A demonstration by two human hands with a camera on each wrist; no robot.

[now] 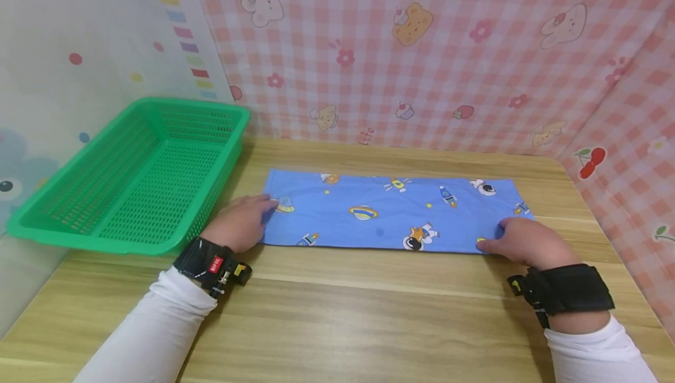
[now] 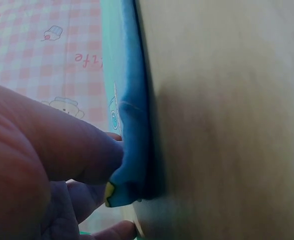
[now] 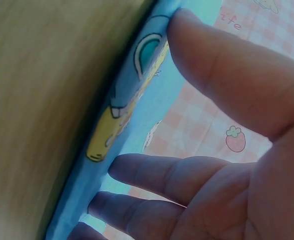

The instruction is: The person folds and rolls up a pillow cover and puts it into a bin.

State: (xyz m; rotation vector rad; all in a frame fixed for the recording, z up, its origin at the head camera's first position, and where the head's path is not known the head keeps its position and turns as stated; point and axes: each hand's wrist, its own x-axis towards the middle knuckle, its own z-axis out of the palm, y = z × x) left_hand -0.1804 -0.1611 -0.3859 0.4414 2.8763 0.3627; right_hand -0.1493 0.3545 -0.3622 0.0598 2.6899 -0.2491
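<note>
A blue cloth (image 1: 337,219) printed with astronauts, rockets and planets lies folded in a long flat strip on the wooden table. At its left end, my left hand (image 1: 238,223) touches the edge with thumb and fingertips. The left wrist view shows the thumb against the layered blue cloth edge (image 2: 134,110), with the other fingers partly hidden behind it. My right hand (image 1: 529,242) rests on the right end. In the right wrist view its thumb lies on the cloth (image 3: 136,95), and the other fingers, spread and fairly straight, touch the cloth further along.
A green plastic basket (image 1: 208,219) with slotted sides stands left of the cloth, close to my left forearm. Behind the table (image 1: 358,313) hangs a pink checked curtain (image 1: 369,78) with cartoon prints. Similar pink checked fabric covers the right side.
</note>
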